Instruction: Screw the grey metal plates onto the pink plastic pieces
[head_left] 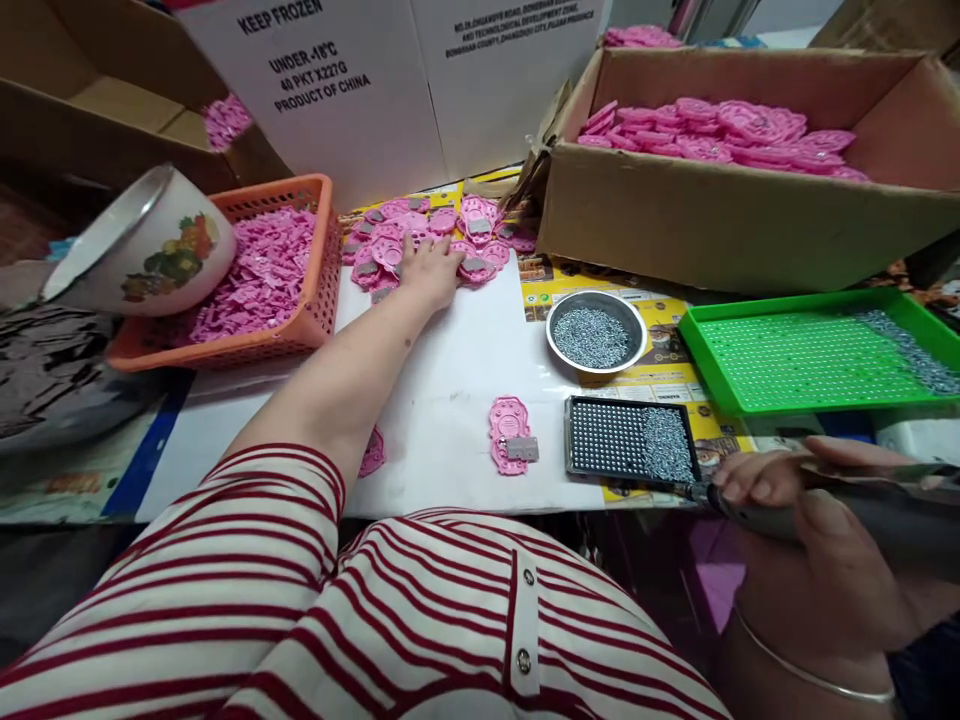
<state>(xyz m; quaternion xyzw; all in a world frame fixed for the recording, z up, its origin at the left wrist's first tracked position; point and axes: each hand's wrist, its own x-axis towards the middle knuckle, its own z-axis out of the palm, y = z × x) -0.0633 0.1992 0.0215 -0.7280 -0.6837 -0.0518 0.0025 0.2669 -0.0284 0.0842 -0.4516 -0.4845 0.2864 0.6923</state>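
Observation:
My left hand (431, 272) is stretched out over a heap of pink plastic parts (390, 235) with grey plates on them. Its fingers are spread and touch the heap. In my right hand (825, 520) is a dark electric screwdriver (757, 505), its tip at the corner of a black perforated tray (607, 440) with small screws (667, 445) gathered at one side. A single pink part (508, 425) with a grey metal plate (523, 448) lies on the white sheet between my arms. Another pink part (373, 453) is half hidden by my left forearm.
Beyond the black tray stand a round bowl of screws (592, 337) and a green tray (795, 360). A cardboard box (675, 215) of pink parts is at the back right. At left, an orange basket (326, 240) of small pink pieces supports a tilted white pot (165, 250).

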